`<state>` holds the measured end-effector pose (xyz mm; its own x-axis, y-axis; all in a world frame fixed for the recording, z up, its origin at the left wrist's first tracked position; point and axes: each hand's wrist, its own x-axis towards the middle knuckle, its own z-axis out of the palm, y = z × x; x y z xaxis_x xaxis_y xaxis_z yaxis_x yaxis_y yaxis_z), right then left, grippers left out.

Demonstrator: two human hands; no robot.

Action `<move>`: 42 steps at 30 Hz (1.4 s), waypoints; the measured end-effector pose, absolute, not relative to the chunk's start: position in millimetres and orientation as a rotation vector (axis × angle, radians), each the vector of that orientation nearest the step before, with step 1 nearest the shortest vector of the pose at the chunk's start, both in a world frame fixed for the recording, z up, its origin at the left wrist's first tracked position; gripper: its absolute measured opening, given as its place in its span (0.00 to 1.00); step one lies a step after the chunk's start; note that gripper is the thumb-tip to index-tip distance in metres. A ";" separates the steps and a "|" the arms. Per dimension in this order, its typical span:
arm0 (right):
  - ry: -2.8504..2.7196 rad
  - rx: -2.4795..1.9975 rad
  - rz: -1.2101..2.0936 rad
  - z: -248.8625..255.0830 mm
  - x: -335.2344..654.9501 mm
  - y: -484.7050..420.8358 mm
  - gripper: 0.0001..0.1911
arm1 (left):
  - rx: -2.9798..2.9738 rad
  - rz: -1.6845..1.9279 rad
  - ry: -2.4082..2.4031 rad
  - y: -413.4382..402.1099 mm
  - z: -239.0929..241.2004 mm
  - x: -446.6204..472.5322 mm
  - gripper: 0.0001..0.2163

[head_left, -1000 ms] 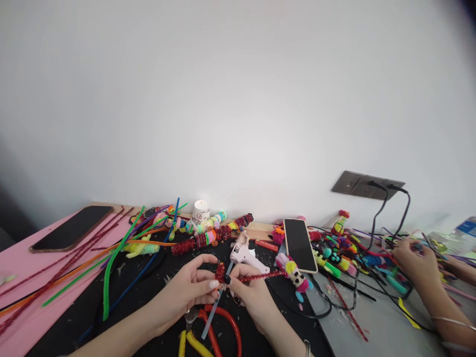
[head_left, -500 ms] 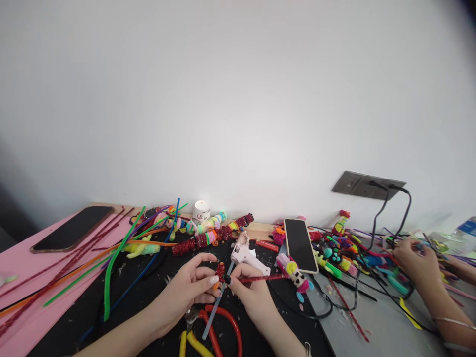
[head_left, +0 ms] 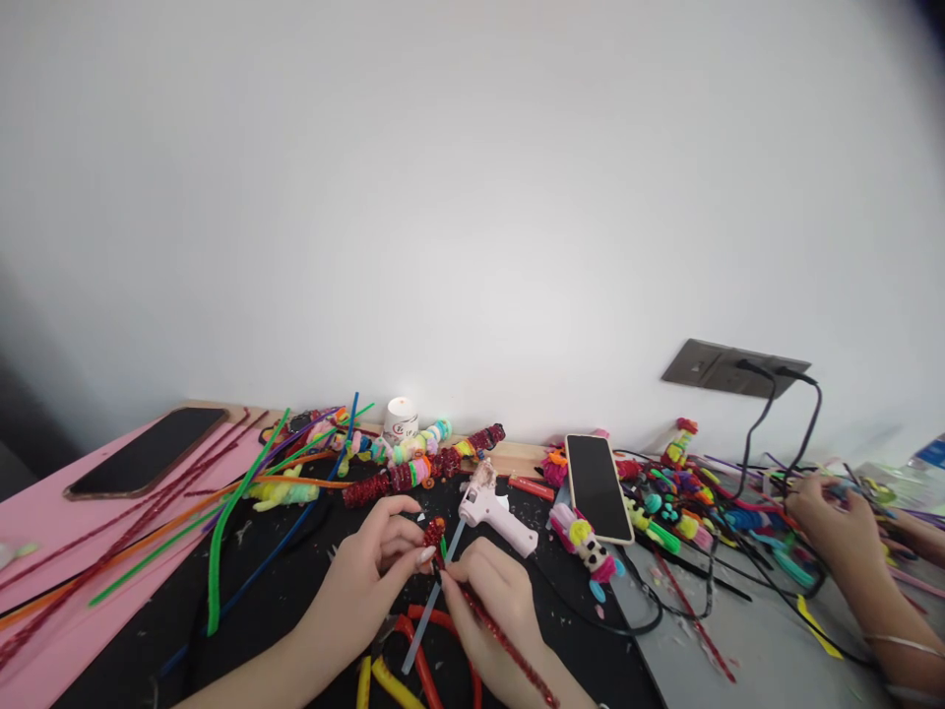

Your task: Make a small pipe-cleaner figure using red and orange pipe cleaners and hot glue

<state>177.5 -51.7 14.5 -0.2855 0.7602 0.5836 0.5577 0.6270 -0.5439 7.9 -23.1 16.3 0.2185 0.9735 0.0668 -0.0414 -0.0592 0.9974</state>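
My left hand [head_left: 376, 566] pinches a small red glittery pipe-cleaner coil [head_left: 434, 533] between thumb and fingers, above the black mat [head_left: 281, 601]. My right hand [head_left: 491, 601] is closed on the long free end of the same red pipe cleaner [head_left: 509, 645], which now slants down towards me past my wrist. A thin clear glue stick [head_left: 428, 615] lies slanted under both hands. A white glue gun [head_left: 493, 512] rests just beyond my right hand. Pliers with red and yellow handles [head_left: 413, 670] lie below my hands.
Loose pipe cleaners [head_left: 221, 522] fan over the pink sheet [head_left: 51, 551] at left, beside a dark phone [head_left: 144, 451]. A second phone [head_left: 597, 485], small craft figures [head_left: 587, 542], cables and a wall socket [head_left: 727, 368] are at right. Another person's hands [head_left: 834, 522] work at the far right.
My right hand has swung the free end of the red pipe cleaner from pointing right to pointing down towards me. My left hand keeps its pinch on the coil.
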 end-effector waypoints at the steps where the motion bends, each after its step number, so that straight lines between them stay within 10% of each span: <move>1: -2.005 -1.038 0.269 13.8 177.4 -52.4 0.10 | 1.362 1.114 1.010 -24.4 16.6 7.6 0.13; 20: -1.796 -2.050 -0.032 -3.4 209.6 -16.1 0.26 | 0.727 1.037 0.763 -6.3 22.8 -1.2 0.22; 31: -1.603 -1.485 0.563 8.4 209.3 -16.1 0.11 | 0.623 1.055 0.744 -2.0 22.7 -1.7 0.16; 42: -1.505 -1.003 1.072 5.0 201.9 -21.2 0.18 | 0.626 1.101 0.706 0.9 15.2 -5.0 0.21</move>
<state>201.9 -21.2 5.0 -0.1638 0.9542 0.2504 0.0750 0.2652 -0.9613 -5.0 0.9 15.2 0.2846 0.9386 -0.1950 -0.5686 0.3290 0.7539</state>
